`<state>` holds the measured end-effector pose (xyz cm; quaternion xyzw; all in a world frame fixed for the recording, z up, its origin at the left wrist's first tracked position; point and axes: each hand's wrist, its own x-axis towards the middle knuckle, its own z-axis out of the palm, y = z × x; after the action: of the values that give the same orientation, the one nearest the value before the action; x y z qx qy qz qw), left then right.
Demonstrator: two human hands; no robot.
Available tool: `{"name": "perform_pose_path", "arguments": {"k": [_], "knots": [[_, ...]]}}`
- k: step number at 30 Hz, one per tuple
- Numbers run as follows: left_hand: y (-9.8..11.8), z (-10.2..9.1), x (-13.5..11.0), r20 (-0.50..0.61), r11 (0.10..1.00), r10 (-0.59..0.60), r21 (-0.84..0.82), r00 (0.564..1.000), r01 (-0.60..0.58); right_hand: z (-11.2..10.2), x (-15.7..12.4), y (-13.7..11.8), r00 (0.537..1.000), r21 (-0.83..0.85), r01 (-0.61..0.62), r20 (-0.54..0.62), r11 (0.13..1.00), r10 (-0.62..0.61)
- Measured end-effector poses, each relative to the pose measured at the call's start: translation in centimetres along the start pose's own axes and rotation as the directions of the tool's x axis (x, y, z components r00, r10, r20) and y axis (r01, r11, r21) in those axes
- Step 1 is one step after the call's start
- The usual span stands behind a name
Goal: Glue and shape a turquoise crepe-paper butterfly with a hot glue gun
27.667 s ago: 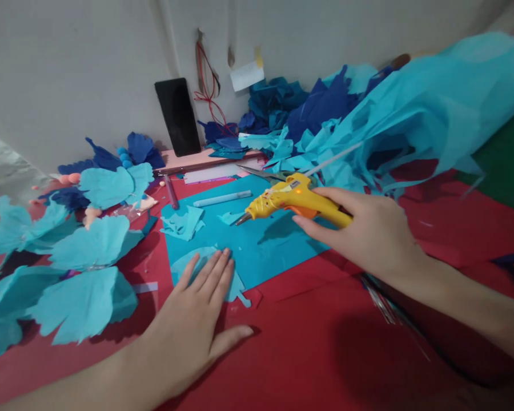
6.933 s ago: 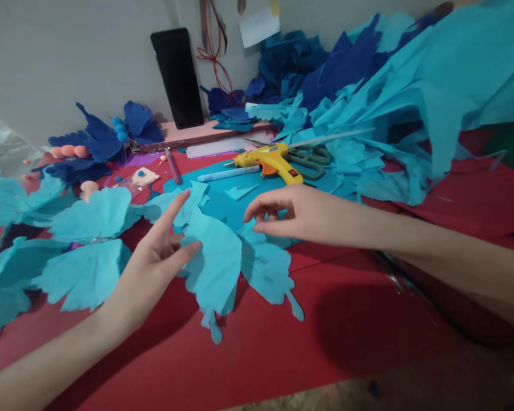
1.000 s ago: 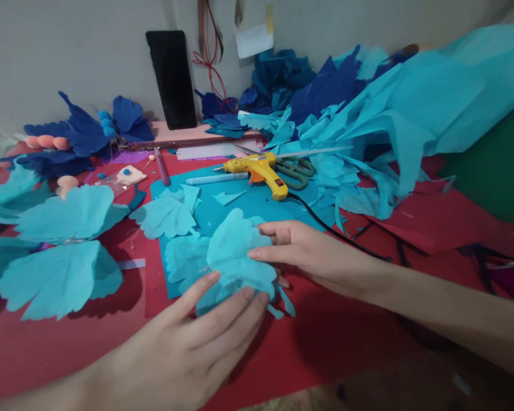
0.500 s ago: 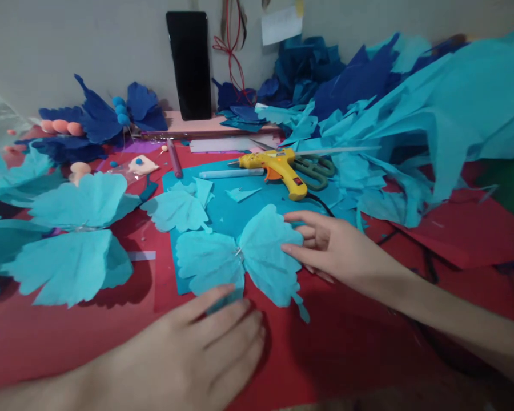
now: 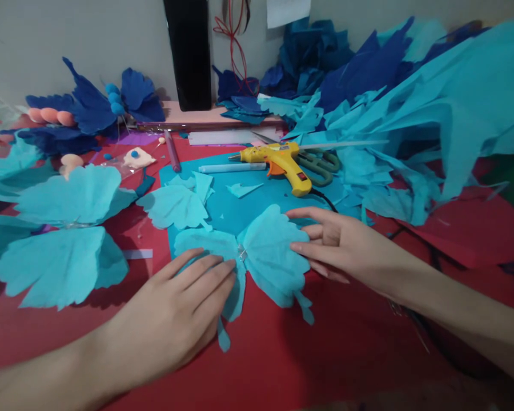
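A light-blue crepe-paper butterfly [image 5: 274, 260] lies in front of me, two ruffled wings joined at a small shiny middle. My left hand [image 5: 184, 305] rests over its left wing, fingers stretched out and lying flat, hiding much of that wing. At the right wing's outer edge, my right hand [image 5: 332, 245] holds the paper between thumb and fingers. Another ruffled paper piece [image 5: 175, 202] lies just behind on the blue sheet [image 5: 216, 217]. A second light-blue butterfly [image 5: 64, 265] sits left of my left hand.
A yellow glue gun [image 5: 282, 162] lies behind, with green-handled scissors [image 5: 321, 165] and a pale blue pen [image 5: 231, 168] beside it. Crumpled blue paper [image 5: 411, 125] fills the right. A phone [image 5: 191, 57] leans on the wall. Dark blue butterflies [image 5: 92, 105] stand back left.
My left hand has moved up and left onto the left wing, uncovering its lower tail. My right hand stays at the right wing. The view has shifted slightly.
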<state>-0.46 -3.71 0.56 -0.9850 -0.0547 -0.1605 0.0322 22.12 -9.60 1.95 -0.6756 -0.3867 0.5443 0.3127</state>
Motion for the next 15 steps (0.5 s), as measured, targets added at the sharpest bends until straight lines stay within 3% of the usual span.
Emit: {"name": "perform_pose_path", "arguments": {"k": [8, 15], "knots": [[-0.1, 0.1, -0.1, 0.017, 0.999, -0.022, -0.036, 1.000, 0.022, -0.9, 0.5, 0.7, 1.000, 0.017, 0.004, -0.016, 1.000, -0.003], [-0.1, 0.1, -0.1, 0.014, 0.998, -0.034, -0.042, 0.999, 0.035, -1.1, 0.4, 0.7, 0.997, 0.097, -0.072, -0.025, 0.993, 0.074]]}}
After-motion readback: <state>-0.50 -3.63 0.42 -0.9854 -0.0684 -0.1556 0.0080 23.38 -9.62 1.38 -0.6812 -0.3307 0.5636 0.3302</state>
